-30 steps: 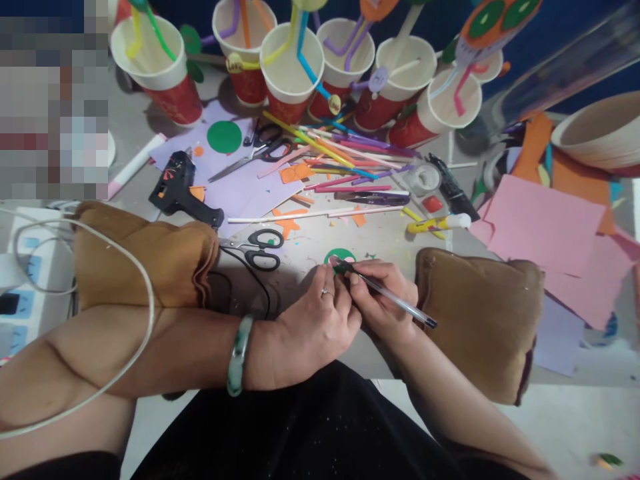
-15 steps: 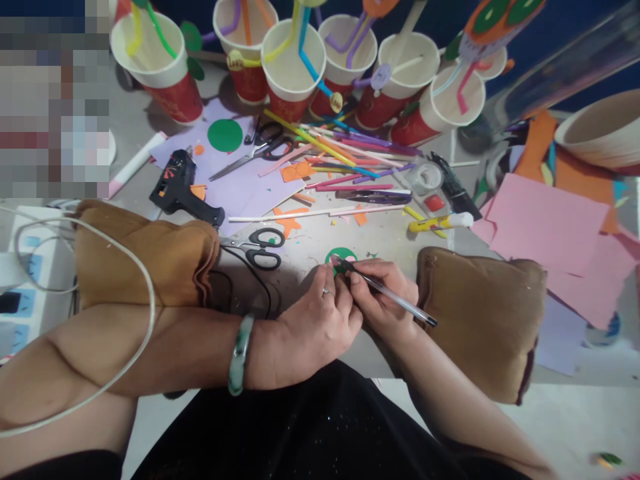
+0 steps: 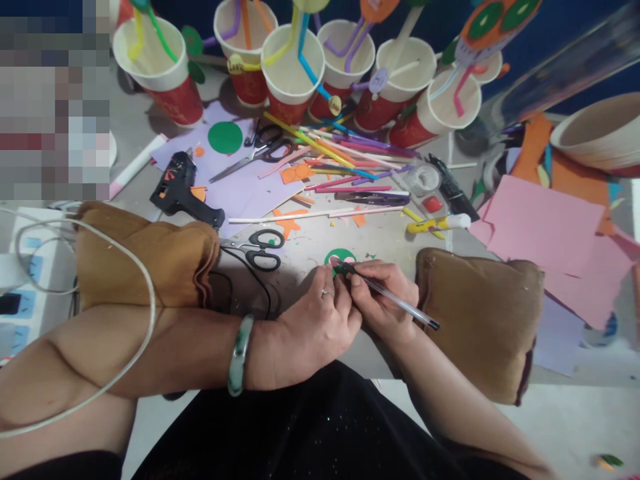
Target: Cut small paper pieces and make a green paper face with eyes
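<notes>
A small green paper disc (image 3: pixel 345 255) with pink pieces on it lies on the table at the centre, partly hidden by fingers. My left hand (image 3: pixel 320 323), with a ring and a green bangle, holds the disc at its near edge. In my right hand (image 3: pixel 383 293) is a clear pen (image 3: pixel 400 303) with a black end, pinched between thumb and fingers. The pen's tip is at the disc, beside my left fingertips. Both hands touch each other. Black-handled scissors (image 3: pixel 263 250) lie to the left of the disc.
Red paper cups (image 3: pixel 293 73) with bent straws line the back. Loose sticks (image 3: pixel 350 157), a black glue gun (image 3: pixel 183 190) and more scissors (image 3: pixel 250 157) lie before them. Brown cushions (image 3: pixel 475 320) flank my hands. Pink paper (image 3: pixel 545 223) is at the right; a white cable (image 3: pixel 145 267) crosses my left arm.
The view has shifted very slightly. Both hands keep almost the same pose, the pen still at the green disc.
</notes>
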Demonstrator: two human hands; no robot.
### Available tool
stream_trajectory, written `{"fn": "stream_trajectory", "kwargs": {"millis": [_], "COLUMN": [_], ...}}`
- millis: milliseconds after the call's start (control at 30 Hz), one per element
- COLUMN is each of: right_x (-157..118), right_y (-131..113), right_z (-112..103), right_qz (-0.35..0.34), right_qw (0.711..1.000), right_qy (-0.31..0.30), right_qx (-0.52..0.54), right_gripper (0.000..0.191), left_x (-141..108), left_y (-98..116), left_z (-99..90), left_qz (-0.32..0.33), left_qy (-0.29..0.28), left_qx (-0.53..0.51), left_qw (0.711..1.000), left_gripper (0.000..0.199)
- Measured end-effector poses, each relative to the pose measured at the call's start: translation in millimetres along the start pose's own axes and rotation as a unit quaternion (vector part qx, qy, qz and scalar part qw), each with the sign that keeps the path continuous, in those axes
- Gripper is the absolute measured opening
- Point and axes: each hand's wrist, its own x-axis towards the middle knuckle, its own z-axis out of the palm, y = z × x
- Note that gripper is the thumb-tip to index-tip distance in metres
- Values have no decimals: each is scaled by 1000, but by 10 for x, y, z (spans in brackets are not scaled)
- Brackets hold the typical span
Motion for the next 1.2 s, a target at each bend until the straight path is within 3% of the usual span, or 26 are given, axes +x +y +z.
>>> {"fn": "stream_trajectory", "kwargs": {"millis": [500,1200], "right_x": [-15,-8], "right_y": [121,136], "right_z": [-72,-66], "right_qz": [-4,-8], "right_qw": [998,998], "right_qy": [-38,-21], "right_qx": [-43,-63], "right_gripper": [10,12], "left_x": [35,27], "left_y": [-44,-22], "left_z": [34,4], "left_qz": [10,-12], "left_qy": [15,-2], "left_qx": [5,0], "left_qw": [1000,1000], "left_gripper": [41,44]}}
